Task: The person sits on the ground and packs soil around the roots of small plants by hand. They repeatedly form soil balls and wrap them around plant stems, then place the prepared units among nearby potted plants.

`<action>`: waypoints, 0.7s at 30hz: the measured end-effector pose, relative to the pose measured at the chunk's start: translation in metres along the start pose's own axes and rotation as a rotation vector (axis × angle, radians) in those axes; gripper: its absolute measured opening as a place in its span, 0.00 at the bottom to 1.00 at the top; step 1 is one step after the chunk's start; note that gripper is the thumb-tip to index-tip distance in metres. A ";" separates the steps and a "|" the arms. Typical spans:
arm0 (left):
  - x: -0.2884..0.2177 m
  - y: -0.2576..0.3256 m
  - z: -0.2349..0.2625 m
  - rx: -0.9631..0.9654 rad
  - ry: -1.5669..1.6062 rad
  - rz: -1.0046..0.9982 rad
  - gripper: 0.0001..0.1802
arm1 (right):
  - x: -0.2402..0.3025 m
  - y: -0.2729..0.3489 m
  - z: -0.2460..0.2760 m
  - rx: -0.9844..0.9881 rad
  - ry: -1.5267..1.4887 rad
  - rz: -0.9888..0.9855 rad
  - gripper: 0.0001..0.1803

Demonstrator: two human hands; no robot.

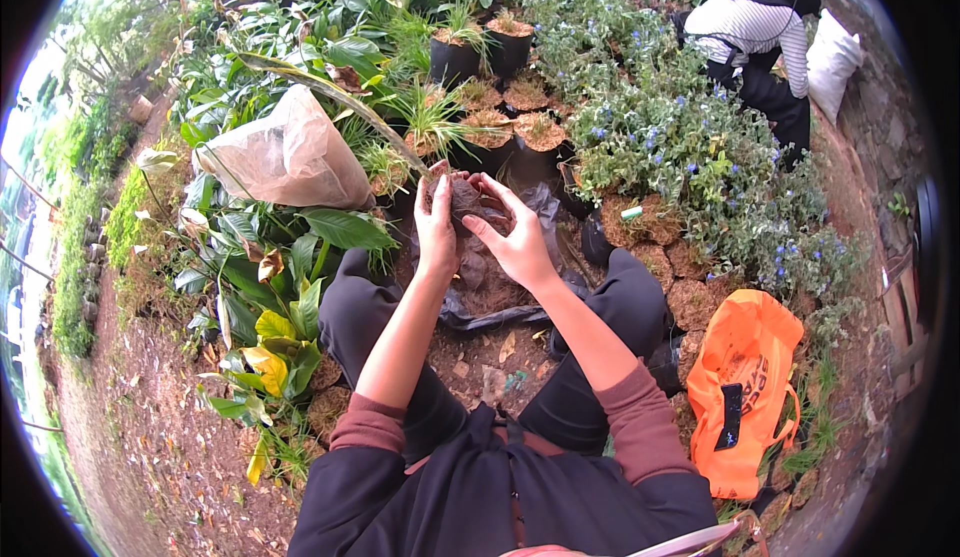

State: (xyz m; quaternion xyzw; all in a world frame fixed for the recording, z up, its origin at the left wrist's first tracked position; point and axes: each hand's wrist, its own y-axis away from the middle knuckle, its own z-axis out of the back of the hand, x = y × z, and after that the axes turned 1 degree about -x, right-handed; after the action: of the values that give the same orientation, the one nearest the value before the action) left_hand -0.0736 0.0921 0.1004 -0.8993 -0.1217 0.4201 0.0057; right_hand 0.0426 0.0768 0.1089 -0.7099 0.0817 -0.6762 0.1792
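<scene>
Leaf-littered garden ground (150, 447) beside plants (345, 228); left hand (437, 229), right hand (517, 240) around a dark clump (464, 200).

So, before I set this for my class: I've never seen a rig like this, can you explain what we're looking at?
There is no machine here: a person works with two bare hands. The single round-edged picture comes from a wide fisheye camera on their head, looking down, so edges bend.

The left hand and right hand cup a dark brown clump of soil between them. Below it, crumpled dark plastic sheeting lies on the ground. Ahead stand round black pots; at the picture's right lies a bright orange bag. Another person in a striped top bends over at upper right.
</scene>
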 end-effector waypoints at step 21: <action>-0.004 0.021 -0.016 0.322 -0.420 -0.198 0.44 | 0.005 -0.003 0.002 -0.103 0.340 0.157 0.27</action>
State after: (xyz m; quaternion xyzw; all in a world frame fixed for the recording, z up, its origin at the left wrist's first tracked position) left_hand -0.0594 0.0722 0.1119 -0.7639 -0.1393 0.6084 0.1641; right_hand 0.0445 0.0783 0.1148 -0.5853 0.2003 -0.7652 0.1783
